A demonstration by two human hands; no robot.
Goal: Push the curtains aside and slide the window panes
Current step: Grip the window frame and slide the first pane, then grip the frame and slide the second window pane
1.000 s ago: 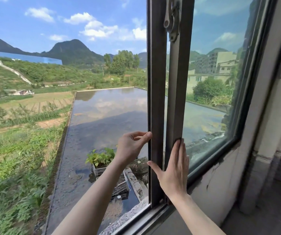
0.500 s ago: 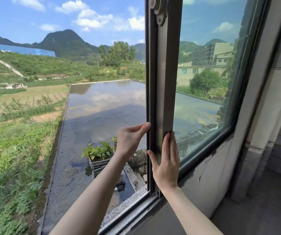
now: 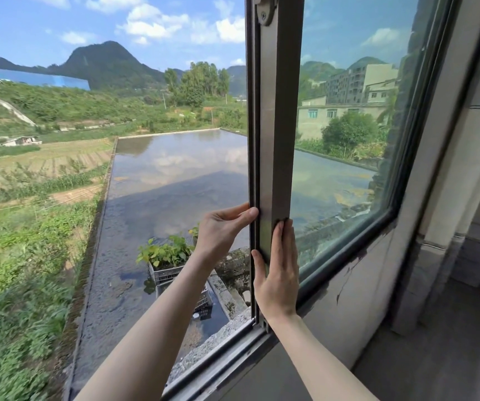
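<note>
Two sliding window panes with grey metal frames (image 3: pixel 276 111) are stacked at the right side of the window, their upright stiles nearly lined up. The left half of the window is open to the outside. My left hand (image 3: pixel 222 231) reaches through the opening and curls its fingertips around the outer edge of the stile. My right hand (image 3: pixel 277 270) lies flat against the inner face of the stile, thumb hooked on its left edge. A latch (image 3: pixel 265 10) sits at the top of the stile. No curtain is in view.
The bottom window track (image 3: pixel 233 360) runs diagonally below my arms. A cracked grey wall (image 3: pixel 348 285) lies under the glass (image 3: pixel 348 140). A tiled pillar (image 3: pixel 447 227) stands at the right. Outside are a flooded flat roof (image 3: pixel 160 183) and crates with plants (image 3: pixel 166 261).
The two stiles have closed up: the gap between them is gone as one pane slid across the other. Both hands stayed on the frame, and the view tilted down.
</note>
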